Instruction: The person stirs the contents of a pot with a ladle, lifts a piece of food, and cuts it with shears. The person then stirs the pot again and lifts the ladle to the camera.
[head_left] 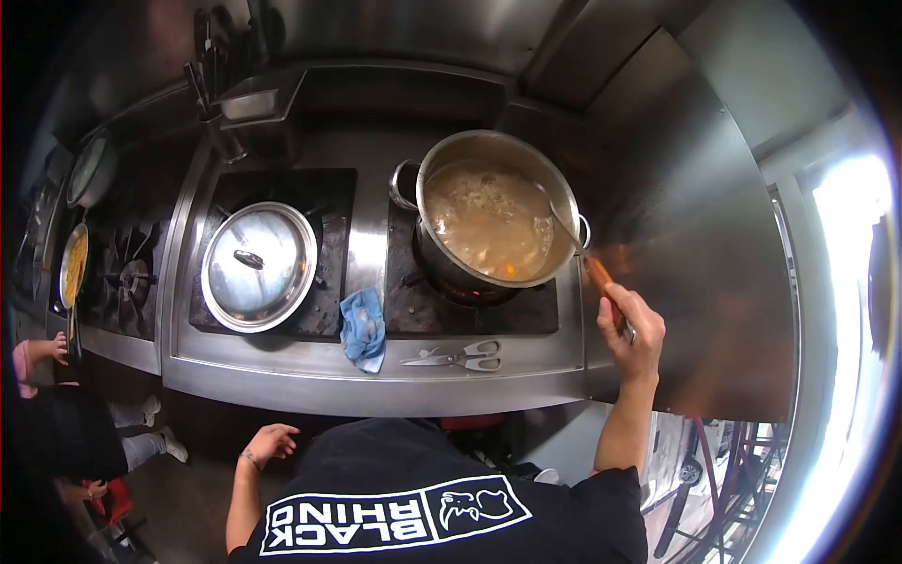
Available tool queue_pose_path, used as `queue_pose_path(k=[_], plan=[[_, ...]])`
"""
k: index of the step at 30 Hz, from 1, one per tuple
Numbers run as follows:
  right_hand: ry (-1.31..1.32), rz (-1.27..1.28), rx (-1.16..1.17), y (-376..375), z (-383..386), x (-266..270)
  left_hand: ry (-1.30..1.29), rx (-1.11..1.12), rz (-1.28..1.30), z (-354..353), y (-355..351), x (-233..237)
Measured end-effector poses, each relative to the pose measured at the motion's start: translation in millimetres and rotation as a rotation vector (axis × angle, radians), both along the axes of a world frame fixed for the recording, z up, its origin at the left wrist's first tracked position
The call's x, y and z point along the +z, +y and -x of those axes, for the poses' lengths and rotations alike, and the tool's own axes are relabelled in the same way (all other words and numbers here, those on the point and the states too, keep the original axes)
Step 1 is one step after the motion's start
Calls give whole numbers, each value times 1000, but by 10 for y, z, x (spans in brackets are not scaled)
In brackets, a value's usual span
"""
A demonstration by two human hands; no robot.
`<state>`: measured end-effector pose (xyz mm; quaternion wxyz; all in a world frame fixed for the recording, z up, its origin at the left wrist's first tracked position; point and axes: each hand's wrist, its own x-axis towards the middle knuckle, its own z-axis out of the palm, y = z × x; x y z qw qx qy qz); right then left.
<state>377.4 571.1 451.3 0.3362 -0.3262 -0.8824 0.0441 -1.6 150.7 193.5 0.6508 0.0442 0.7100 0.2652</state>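
Observation:
My right hand (pixel 632 331) is closed round the orange-brown handle of a long metal utensil (pixel 561 218). Its shaft leans over the pot's right rim, and its lower end is hidden in the liquid. The large steel pot (pixel 442 246) stands on the right burner, full of cloudy brown soup (pixel 489 211) with pale bits and an orange piece near the front. My left hand (pixel 271 442) hangs low in front of the counter, fingers loosely apart, holding nothing.
A lidded pan (pixel 258 268) sits on the left burner. Between the burners lies a blue cloth (pixel 363 329), and scissors (pixel 460 357) rest on the front ledge. At far left, another person's hand (pixel 59 349) is by a frying pan (pixel 73 263) of yellow food.

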Motion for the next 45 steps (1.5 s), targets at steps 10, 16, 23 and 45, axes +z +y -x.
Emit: queue_pose_path(k=[10,16,23,45], plan=[[-91,56,-37,551,88,-418,634,-152,272,-316,-1392,-1818],[305,481,-160,685,-30,-665,577,71,93,-131,-771,-1677],[731,720,-213,771,-225,-857,523,139,71,87,-617,-1815],[-235,28,-69,212,273,41,654,-82,134,-18,-715,-1713]])
